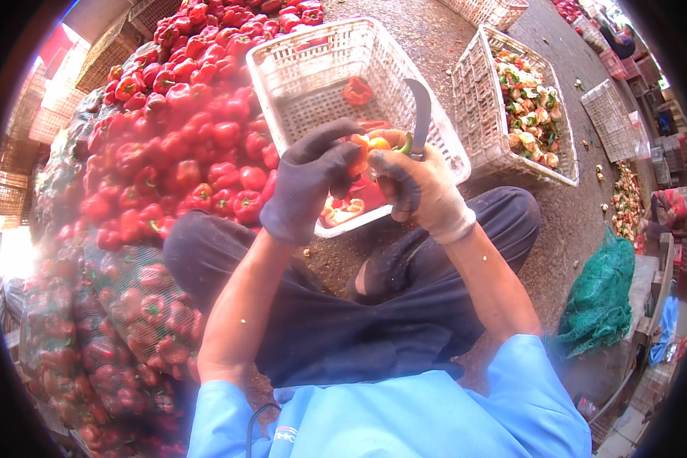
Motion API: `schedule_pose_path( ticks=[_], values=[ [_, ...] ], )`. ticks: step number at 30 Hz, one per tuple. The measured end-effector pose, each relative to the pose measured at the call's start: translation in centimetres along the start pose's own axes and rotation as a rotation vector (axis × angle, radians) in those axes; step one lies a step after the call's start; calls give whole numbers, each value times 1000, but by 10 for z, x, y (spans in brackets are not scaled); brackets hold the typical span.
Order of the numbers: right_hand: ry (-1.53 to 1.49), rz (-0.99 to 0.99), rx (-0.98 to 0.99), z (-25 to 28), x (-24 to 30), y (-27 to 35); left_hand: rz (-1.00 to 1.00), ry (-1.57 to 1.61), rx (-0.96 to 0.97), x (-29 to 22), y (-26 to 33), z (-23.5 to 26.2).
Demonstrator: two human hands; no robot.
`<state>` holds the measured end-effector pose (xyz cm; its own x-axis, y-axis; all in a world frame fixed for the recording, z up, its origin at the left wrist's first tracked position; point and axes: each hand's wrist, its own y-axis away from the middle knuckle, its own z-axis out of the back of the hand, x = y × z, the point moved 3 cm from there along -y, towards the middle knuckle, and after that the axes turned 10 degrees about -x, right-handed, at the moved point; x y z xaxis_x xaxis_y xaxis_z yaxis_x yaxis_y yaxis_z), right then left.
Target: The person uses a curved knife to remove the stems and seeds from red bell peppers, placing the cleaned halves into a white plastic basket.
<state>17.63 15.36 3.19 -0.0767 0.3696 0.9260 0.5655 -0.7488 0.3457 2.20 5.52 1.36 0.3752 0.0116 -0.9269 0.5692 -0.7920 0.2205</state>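
Observation:
My left hand (301, 183), in a dark glove, closes around an orange-red bell pepper (369, 145). My right hand (427, 191), in a pale glove with dark fingers, grips a knife whose curved dark blade (420, 114) points up and away. The right fingers meet the pepper beside its green stem (407, 143); their exact hold on it is partly hidden. Both hands are over the near side of a white plastic crate (261, 61). A cut red pepper piece (356, 91) lies inside it, and more pieces (342, 211) rest at its near end, partly behind my hands.
On the left is a large heap of red bell peppers (183, 168), with filled mesh sacks (149, 305) nearer me. A second crate (481, 114) at right holds pepper cores and stems (528, 107). A green mesh sack (599, 290) lies farther right, near scattered scraps (627, 202).

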Motion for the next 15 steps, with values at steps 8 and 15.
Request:
schedule_pose_path(
  ticks=[8, 15],
  values=[
    [-315, -55, -18, 40, -9, -10, 38, 7, -42, 21, -16, 6],
    [244, 524, -294, 219, 35, -45, 4, -506, -30, 63, -32, 14]
  ],
)
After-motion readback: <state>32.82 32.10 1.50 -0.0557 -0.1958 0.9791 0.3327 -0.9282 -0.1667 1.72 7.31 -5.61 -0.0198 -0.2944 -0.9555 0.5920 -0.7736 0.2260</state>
